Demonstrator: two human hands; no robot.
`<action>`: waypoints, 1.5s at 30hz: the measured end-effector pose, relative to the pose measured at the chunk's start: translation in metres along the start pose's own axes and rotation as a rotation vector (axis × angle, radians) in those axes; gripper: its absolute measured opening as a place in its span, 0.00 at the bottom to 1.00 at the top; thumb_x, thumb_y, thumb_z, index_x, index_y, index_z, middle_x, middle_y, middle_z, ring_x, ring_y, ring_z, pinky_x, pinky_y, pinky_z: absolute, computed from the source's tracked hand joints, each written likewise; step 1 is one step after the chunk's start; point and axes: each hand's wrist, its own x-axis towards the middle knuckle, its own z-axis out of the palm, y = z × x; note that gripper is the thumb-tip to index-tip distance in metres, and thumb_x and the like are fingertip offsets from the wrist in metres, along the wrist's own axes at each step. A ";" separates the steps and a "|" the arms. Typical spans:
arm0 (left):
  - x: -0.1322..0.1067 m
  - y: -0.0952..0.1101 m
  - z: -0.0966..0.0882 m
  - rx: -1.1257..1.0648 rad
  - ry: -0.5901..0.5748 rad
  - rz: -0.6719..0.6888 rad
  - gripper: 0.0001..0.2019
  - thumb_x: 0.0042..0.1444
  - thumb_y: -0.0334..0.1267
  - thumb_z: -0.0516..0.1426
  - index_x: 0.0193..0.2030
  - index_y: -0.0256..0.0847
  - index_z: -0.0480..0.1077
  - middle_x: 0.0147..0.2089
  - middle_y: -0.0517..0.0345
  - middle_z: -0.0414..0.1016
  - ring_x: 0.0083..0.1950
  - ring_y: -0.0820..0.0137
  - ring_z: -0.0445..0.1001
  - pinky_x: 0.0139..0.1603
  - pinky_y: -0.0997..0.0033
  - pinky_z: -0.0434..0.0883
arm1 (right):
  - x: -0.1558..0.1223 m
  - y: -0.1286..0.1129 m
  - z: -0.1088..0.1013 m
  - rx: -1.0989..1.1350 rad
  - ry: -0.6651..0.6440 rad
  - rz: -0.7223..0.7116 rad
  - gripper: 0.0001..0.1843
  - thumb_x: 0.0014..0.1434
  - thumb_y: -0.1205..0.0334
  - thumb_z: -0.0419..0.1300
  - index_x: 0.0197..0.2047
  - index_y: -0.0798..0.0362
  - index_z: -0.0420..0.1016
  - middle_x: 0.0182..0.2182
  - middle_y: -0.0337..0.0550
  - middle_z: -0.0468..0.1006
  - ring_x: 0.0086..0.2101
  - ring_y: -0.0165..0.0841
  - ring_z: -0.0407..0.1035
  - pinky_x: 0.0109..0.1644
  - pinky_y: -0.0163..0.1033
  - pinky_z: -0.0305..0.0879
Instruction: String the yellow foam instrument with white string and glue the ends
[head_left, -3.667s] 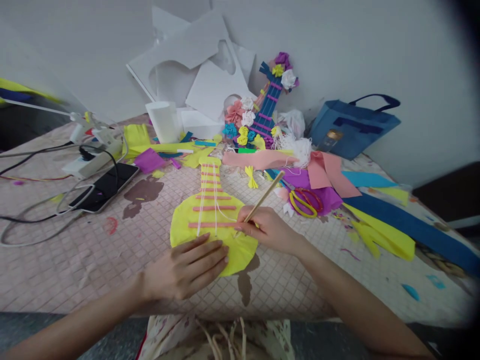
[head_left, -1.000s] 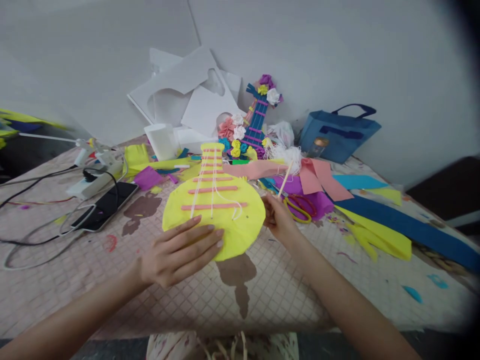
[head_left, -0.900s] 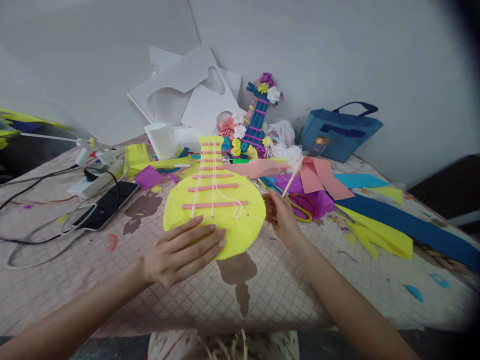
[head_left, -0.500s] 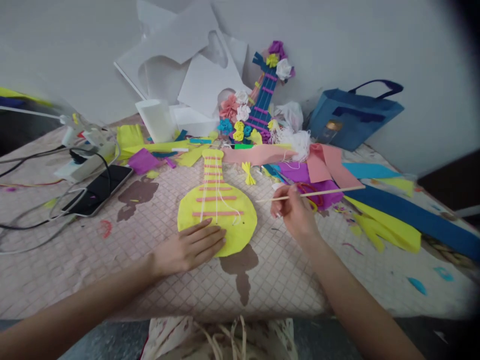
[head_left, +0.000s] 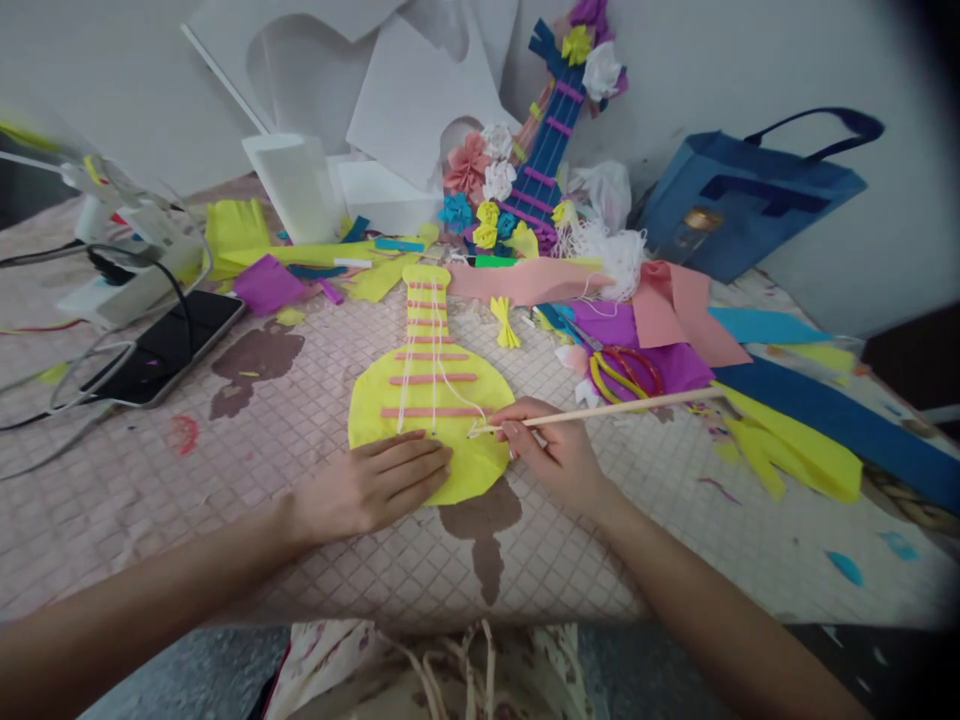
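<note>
**Operator:** Report hand pose.

**Inspector:** The left hand (head_left: 367, 490) lies palm down with its fingers straight and together. It grips nothing and presses flat on the near edge of the yellow paper guitar (head_left: 431, 385). The right hand (head_left: 551, 455) rests just beside the guitar's right edge. Its thumb and fingertips are closed in a pinch on the wooden stick (head_left: 622, 408), near the stick's left end. Both forearms enter from the bottom of the frame.

**Operator:** What is obscured?

**Inspector:** The left-hand fingers cover part of the guitar's lower body. Whether the stick's tip touches the paper or the loose white string (head_left: 450, 390) there cannot be determined. The right hand's lower fingers are hidden under the hand. The far right of the view is darkened.

**Operator:** State position and orientation.

**Inspector:** The guitar lies flat on the checked table cover (head_left: 300, 520), centred in front of the person. Its long axis runs away from the person, with the round body near and the neck toward the wall. The stick lies almost crosswise to that axis. Its tip points left at the body, and its free end reaches right, below the scissors (head_left: 626, 372).
</note>
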 end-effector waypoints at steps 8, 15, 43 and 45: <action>0.001 0.001 0.001 -0.001 0.016 0.006 0.14 0.64 0.27 0.47 0.53 0.32 0.67 0.55 0.46 0.73 0.60 0.63 0.67 0.59 0.62 0.68 | 0.001 0.003 0.002 -0.048 -0.045 0.007 0.09 0.62 0.64 0.53 0.41 0.51 0.75 0.30 0.40 0.75 0.29 0.28 0.68 0.33 0.34 0.62; 0.000 0.001 -0.001 0.026 -0.011 -0.002 0.15 0.65 0.28 0.45 0.54 0.33 0.67 0.57 0.48 0.72 0.60 0.63 0.67 0.60 0.62 0.66 | 0.003 0.002 0.001 -0.078 -0.091 -0.045 0.09 0.63 0.63 0.52 0.40 0.54 0.72 0.30 0.42 0.74 0.30 0.28 0.68 0.33 0.33 0.63; 0.020 -0.020 -0.045 0.021 0.101 -0.090 0.16 0.64 0.28 0.47 0.57 0.36 0.65 0.57 0.49 0.72 0.60 0.65 0.67 0.62 0.59 0.65 | 0.033 -0.018 -0.031 0.494 0.721 -0.118 0.09 0.60 0.57 0.56 0.31 0.52 0.69 0.21 0.33 0.68 0.17 0.23 0.58 0.22 0.31 0.58; 0.042 -0.034 -0.069 0.019 0.225 -0.184 0.15 0.62 0.28 0.50 0.55 0.38 0.67 0.53 0.50 0.74 0.56 0.65 0.71 0.58 0.61 0.68 | 0.038 -0.021 -0.036 0.595 0.836 -0.078 0.10 0.57 0.56 0.59 0.28 0.53 0.68 0.22 0.33 0.67 0.20 0.23 0.62 0.26 0.33 0.62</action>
